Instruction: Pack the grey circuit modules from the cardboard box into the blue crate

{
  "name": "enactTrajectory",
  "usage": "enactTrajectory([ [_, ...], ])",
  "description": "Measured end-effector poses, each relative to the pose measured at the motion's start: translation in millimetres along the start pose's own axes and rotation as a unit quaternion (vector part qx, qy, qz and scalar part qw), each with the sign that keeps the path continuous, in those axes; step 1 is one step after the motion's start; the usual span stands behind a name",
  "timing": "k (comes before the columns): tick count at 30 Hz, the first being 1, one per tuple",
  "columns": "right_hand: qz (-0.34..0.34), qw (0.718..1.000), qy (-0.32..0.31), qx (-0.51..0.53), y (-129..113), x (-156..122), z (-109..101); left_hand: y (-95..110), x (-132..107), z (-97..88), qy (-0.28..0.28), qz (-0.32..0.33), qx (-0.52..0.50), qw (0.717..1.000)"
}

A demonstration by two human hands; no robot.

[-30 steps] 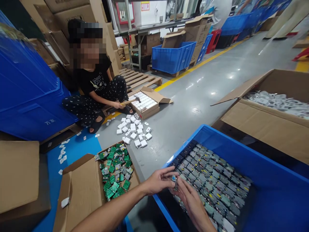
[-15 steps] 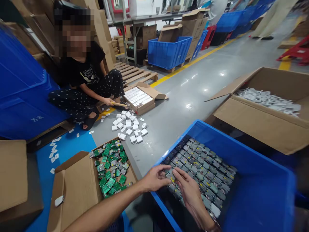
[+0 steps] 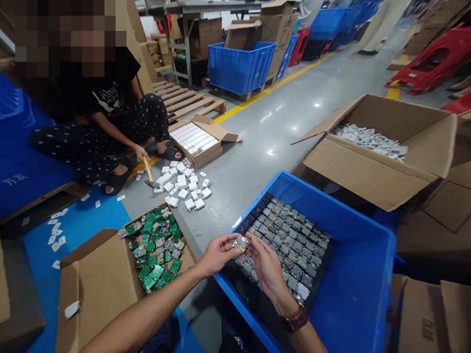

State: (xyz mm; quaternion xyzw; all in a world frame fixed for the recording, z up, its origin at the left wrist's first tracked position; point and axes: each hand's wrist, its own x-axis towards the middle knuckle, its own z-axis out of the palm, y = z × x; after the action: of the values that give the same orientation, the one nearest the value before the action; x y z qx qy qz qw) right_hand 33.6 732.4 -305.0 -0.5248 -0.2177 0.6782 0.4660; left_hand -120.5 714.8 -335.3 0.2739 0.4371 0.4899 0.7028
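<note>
— Grip?
— Your left hand (image 3: pixel 217 252) and right hand (image 3: pixel 267 267), fingertips closed, pinch one module (image 3: pixel 241 241), lower centre, above one blue bin (image 3: pixel 362 294).
— Beside it?
— Two: green-board carton (image 3: pixel 99 279) lower left, white-part carton (image 3: pixel 360 169) upper right.

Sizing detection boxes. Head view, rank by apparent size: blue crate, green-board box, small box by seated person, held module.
1. blue crate
2. green-board box
3. small box; farther away, so real size unsure
4. held module, pinched between left hand and right hand
</note>
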Motion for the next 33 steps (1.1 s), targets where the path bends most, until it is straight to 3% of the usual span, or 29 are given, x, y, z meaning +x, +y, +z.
enactTrajectory([
  [6,-0.018,0.999,-0.029,-0.037,-2.8,8.7,18.9,15.8,0.3,0.3,0.057,0.008,-0.04,0.998],
  [11,0.014,0.998,-0.051,0.034,-5.1,28.8,59.2,37.2,2.9,-7.2,0.164,0.109,0.029,0.98],
  [14,0.022,0.996,-0.058,0.056,-3.2,31.0,74.8,41.2,-1.4,-11.5,0.166,0.141,0.106,0.97],
  [17,0.032,0.996,-0.06,0.063,-0.6,27.4,74.2,40.9,-2.6,-13.4,0.17,0.149,0.118,0.967],
  [21,0.024,0.998,-0.041,0.045,-5.4,23.2,49.2,59.2,5.0,-17.2,0.214,0.182,0.088,0.956],
  [24,0.015,0.999,-0.031,0.006,-15.5,20.7,16.3,78.4,9.0,-20.6,0.226,0.209,0.072,0.949],
  [26,0.02,0.999,-0.02,-0.017,-20.8,16.7,-10.0,78.6,7.8,-19.7,0.207,0.204,0.085,0.953],
  [30,0.053,0.997,0.032,-0.04,-15.7,1.2,-66.9,43.7,-5.9,-9.5,0.078,0.139,0.197,0.967],
  [33,0.068,0.986,0.097,-0.12,2.9,-11.3,-108.8,15.4,-19.6,-4.7,-0.036,0.142,0.317,0.937],
])
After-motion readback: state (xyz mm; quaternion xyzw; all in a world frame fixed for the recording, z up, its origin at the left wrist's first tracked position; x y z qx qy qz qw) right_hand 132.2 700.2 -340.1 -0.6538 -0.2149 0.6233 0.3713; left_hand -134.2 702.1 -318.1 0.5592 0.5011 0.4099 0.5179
